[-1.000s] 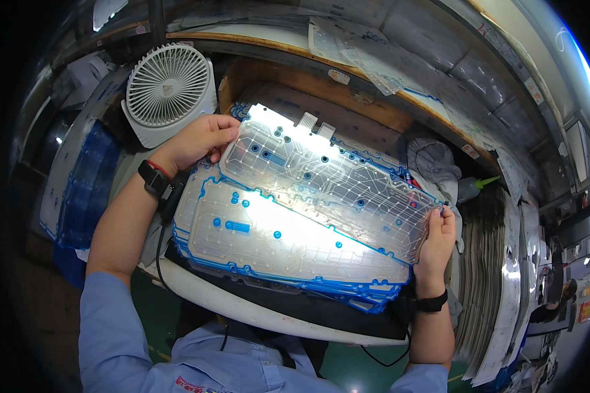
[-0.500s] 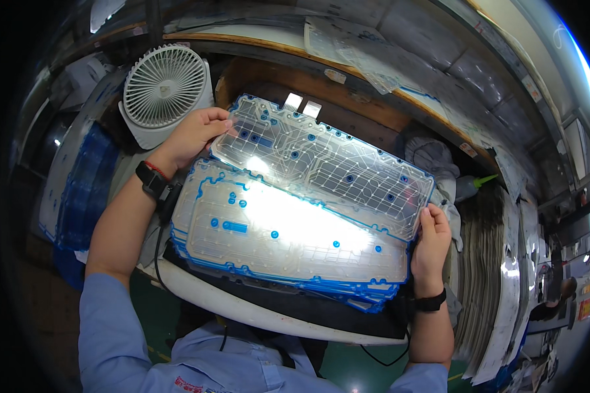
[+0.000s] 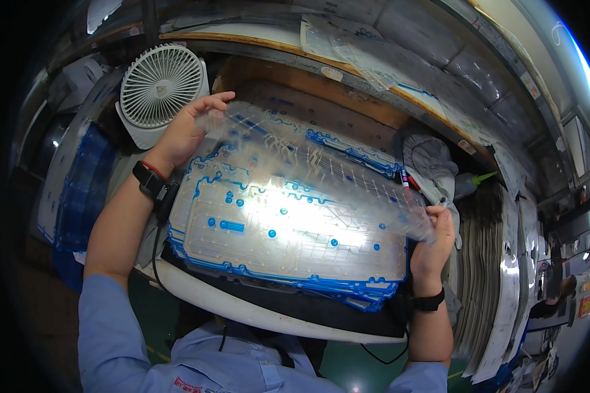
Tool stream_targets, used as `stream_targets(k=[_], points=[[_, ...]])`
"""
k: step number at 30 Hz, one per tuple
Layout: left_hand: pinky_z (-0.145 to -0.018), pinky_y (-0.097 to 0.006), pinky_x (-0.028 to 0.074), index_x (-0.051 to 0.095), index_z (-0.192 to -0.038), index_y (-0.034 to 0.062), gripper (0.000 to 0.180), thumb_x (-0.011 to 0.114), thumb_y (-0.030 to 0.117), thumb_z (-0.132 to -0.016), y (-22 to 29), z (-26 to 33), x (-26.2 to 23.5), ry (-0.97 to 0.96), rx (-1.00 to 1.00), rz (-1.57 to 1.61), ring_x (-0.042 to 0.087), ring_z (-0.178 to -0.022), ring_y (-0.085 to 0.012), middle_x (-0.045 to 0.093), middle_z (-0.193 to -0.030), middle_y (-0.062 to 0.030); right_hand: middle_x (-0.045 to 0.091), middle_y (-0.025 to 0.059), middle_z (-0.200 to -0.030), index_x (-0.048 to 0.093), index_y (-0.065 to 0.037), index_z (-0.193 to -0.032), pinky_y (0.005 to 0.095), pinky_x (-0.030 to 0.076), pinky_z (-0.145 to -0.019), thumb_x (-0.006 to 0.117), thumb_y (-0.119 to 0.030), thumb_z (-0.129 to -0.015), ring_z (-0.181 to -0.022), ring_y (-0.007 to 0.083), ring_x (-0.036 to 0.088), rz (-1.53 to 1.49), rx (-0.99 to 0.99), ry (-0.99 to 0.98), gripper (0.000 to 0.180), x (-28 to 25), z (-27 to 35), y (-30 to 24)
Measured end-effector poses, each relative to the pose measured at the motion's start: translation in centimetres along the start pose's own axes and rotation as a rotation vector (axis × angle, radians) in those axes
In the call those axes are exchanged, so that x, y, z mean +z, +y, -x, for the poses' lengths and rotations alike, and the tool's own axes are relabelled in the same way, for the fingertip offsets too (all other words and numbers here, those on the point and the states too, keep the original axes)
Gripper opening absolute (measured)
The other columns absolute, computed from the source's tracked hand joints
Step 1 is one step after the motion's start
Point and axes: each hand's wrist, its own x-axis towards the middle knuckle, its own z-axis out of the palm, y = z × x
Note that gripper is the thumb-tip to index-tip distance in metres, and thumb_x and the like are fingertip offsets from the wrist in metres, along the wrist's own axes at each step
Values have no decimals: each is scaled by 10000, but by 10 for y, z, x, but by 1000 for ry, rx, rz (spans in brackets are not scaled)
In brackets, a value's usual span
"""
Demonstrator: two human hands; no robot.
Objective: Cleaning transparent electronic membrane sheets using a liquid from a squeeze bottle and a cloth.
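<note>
I hold a thin clear plastic membrane sheet (image 3: 321,167) lifted and tilted above a stack of similar clear sheets with blue edges (image 3: 288,236). My left hand (image 3: 187,131) grips the sheet's far left corner, next to the fan. My right hand (image 3: 436,239) grips its near right corner at the stack's right edge. The lifted sheet is blurred by motion. The stack rests on a dark mat over a white curved work surface (image 3: 242,308). Light glares off the top sheet of the stack.
A white round desk fan (image 3: 158,88) stands at the back left. Blue-edged sheets (image 3: 78,190) are piled at the left. A grey cloth (image 3: 429,160) and a green-tipped bottle (image 3: 469,183) lie right of the stack, with stacked grey sheets (image 3: 485,275) beyond. A wooden shelf (image 3: 347,72) runs behind.
The held sheet has swung up from lying over the stack's far part to a steeper tilt. More of the stack's top sheet shows beneath. Both hands keep their grips.
</note>
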Motion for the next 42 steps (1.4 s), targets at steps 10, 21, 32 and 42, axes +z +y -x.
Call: stream_targets(k=[10,21,32,42], points=[[-760,-224,474,584,-1122,26,210,490,135,-970,12,2,3,-25,-206,-35,566,-854,-76,602,-988,-17,557,110,-1145,331,13,-1384,220,518,-720,463,54,-912,-873,115,598,139,61,-81,491,13,1,-4],[-569,-155,406,568,-1097,37,255,470,250,-997,7,2,-3,-134,-364,-168,498,-617,-32,529,-695,45,536,87,-1119,308,5,-1384,230,509,-737,464,45,-909,-900,111,571,34,69,-98,502,13,1,-2],[-659,-175,457,331,-1396,-17,488,452,245,-1004,11,0,-1,73,-259,10,586,-846,-79,614,-1090,-103,561,88,-1096,570,13,-1194,271,439,-853,584,-74,-894,-986,166,550,644,-29,-210,313,9,-1,3],[-632,-186,465,492,-1236,-11,331,448,218,-1002,8,0,-5,-58,-305,14,598,-748,-93,645,-982,-81,569,101,-1006,609,4,-992,289,404,-877,674,-103,-820,-965,207,547,673,-181,-291,213,13,1,-2]])
